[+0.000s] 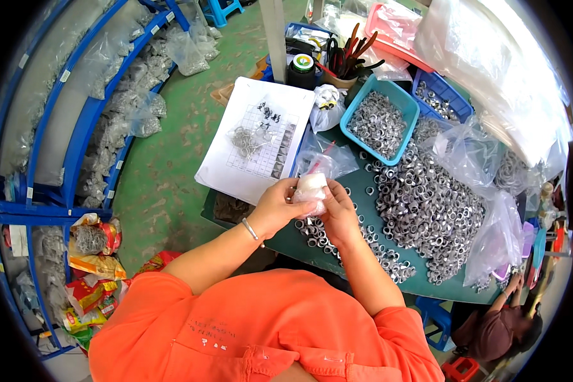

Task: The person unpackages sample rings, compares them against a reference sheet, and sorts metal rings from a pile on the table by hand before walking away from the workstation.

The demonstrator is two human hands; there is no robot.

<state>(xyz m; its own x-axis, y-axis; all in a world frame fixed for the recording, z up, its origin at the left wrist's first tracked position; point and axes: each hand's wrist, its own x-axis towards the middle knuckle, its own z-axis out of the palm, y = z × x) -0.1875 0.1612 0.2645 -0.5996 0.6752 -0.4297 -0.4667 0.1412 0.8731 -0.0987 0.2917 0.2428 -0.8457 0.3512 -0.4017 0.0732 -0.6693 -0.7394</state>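
Both hands meet over the table's near left part. My left hand [275, 207], with a metal bangle at its wrist, is closed on one side of a small white plastic-wrapped bundle [312, 186]. From the other side my right hand [339, 216] grips the same bundle. What is inside the plastic cannot be made out. Just beyond it lies a clear plastic bag [337, 160] with a red strip. Loose metal rings [388, 261] are scattered under and beside my right hand, spreading from a large heap of metal rings [426, 210].
A teal bin [410, 124] of small rings and a blue basket [465, 111] stand behind the heap. Papers [219, 156] with a small bag lie left. Pliers [353, 54] stand near a dark jar [301, 73]. Blue shelves [86, 143] line the left; another person [493, 328] sits lower right.
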